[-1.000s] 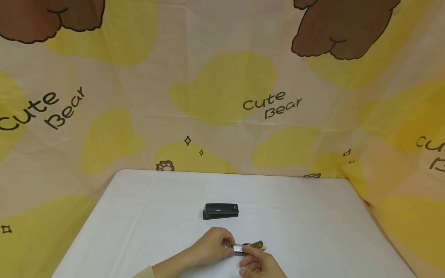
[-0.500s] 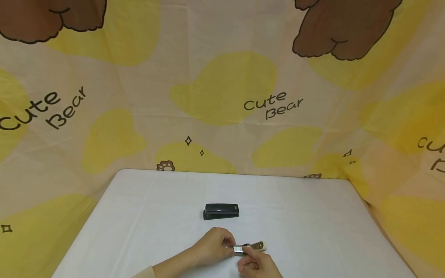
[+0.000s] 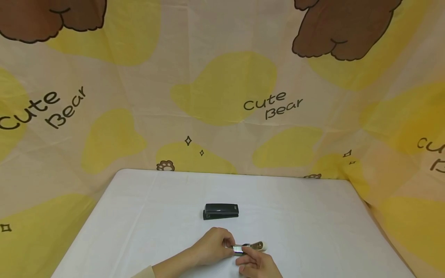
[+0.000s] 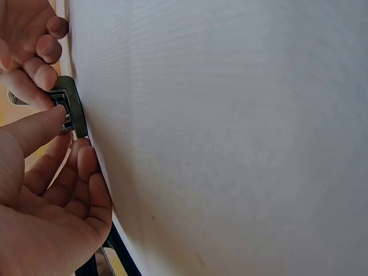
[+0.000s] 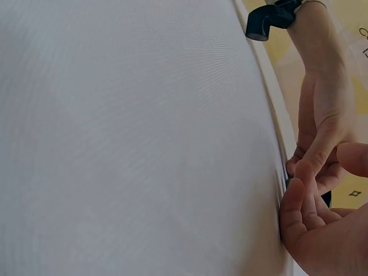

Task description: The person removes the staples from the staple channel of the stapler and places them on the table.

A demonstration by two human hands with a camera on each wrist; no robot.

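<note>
With the fingers of your left hand (image 3: 213, 247) you pinch one end of the opened stapler (image 3: 256, 245) at the worktop (image 3: 306, 224); your right hand (image 3: 260, 265) touches it with a straight index finger. A black stapler (image 3: 221, 211) stands just beyond.

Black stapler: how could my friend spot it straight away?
Find the white table in front of the "Cute Bear" cloth. Just beyond the person's left hand sits the black stapler. It's dark all over and untouched, unlike the opened, pale-ended stapler that the left hand and right hand touch.
</note>
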